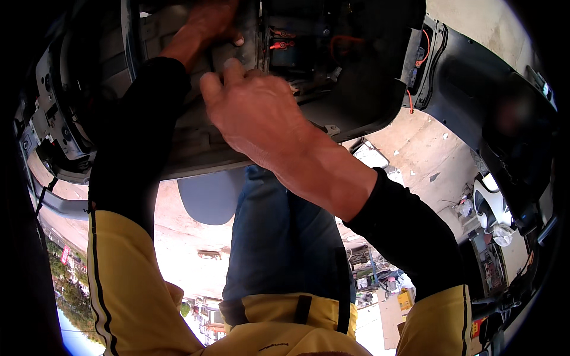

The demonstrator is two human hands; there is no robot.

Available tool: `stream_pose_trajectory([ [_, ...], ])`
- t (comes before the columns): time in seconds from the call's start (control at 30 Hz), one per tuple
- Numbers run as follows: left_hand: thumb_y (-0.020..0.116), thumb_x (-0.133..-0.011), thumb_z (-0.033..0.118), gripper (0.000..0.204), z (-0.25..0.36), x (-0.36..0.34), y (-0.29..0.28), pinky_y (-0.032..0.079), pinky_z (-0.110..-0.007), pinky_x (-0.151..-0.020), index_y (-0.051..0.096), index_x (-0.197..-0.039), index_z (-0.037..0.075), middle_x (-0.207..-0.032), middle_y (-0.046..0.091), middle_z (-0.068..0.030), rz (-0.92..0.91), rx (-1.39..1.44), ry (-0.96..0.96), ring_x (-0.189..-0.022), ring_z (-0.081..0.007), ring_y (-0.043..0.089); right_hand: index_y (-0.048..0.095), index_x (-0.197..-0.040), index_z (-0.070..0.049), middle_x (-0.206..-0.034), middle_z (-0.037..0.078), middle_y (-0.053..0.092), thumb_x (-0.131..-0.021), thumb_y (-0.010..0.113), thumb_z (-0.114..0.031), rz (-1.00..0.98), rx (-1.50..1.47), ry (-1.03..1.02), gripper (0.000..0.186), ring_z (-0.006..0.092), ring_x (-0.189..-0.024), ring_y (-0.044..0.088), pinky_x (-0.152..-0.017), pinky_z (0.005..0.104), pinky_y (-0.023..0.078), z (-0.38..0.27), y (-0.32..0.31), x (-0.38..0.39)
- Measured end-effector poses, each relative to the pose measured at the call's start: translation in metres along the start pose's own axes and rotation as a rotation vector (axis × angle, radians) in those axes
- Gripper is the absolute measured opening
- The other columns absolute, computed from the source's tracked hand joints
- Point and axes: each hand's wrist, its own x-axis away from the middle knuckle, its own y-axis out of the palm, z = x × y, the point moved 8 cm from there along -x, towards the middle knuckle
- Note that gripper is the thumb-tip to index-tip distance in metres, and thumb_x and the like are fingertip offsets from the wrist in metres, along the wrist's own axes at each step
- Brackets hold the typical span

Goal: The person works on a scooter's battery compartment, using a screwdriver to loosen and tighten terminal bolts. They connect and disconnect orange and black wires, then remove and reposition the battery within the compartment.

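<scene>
A dark vehicle compartment [202, 145] with dusty inner panels lies in front of me, and both my hands are inside it. My left hand [208, 24] reaches in at the top, close to the upright metal strip [259, 35]. Its thumb is stretched out; the other fingers run into shadow and past the picture's edge. Lower and nearer, my right hand [261, 110] shows its back, with the fingers curled in below that strip. Whatever they hold, if anything, is hidden behind the hand. Right of the strip are red-capped cable terminals [281, 45] on a dark block.
An open black panel [469, 77] stands at the right, with an orange cable [425, 50] along its edge. Bare metal brackets [50, 95] and a grey tube [65, 206] are at the left. Tools and boxes [380, 279] lie on the ground at the lower right.
</scene>
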Motion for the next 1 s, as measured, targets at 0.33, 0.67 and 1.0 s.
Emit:
stream_pose_trajectory([
  [0.33,0.099,-0.057,0.039,0.144,0.001,0.001,-0.003,0.026,-0.053,-0.125,0.008,-0.167,0.023,-0.168,0.013,-0.0318,-0.079,-0.095,-0.09,-0.156,-0.0472,0.014,0.061,-0.106,-0.004,-0.11,0.016,0.063,-0.077,0.076,-0.011,0.026,-0.196,-0.121,0.033,0.0306,-0.092,0.072,-0.064,0.037,0.06,0.005,-0.008,-0.001],
  [0.67,0.1,-0.055,0.035,0.144,-0.001,-0.001,-0.002,0.029,-0.055,-0.124,0.01,-0.167,0.02,-0.167,0.012,-0.0338,-0.073,-0.065,-0.07,-0.156,-0.0488,0.012,0.064,-0.107,-0.005,-0.102,0.012,0.063,-0.083,0.075,-0.017,-0.005,-0.141,-0.141,0.029,0.0248,-0.09,0.071,-0.063,0.035,0.057,0.002,-0.002,0.005],
  [1.0,0.099,-0.056,0.037,0.142,-0.002,-0.003,0.001,0.033,-0.057,-0.121,0.013,-0.166,0.018,-0.168,0.01,-0.0326,-0.058,-0.13,-0.076,-0.156,-0.0482,0.014,0.067,-0.102,-0.005,-0.092,0.008,0.063,-0.081,0.074,-0.016,0.132,-0.143,-0.183,0.024,0.0218,-0.084,0.07,-0.065,0.0312,0.055,0.006,-0.015,0.006],
])
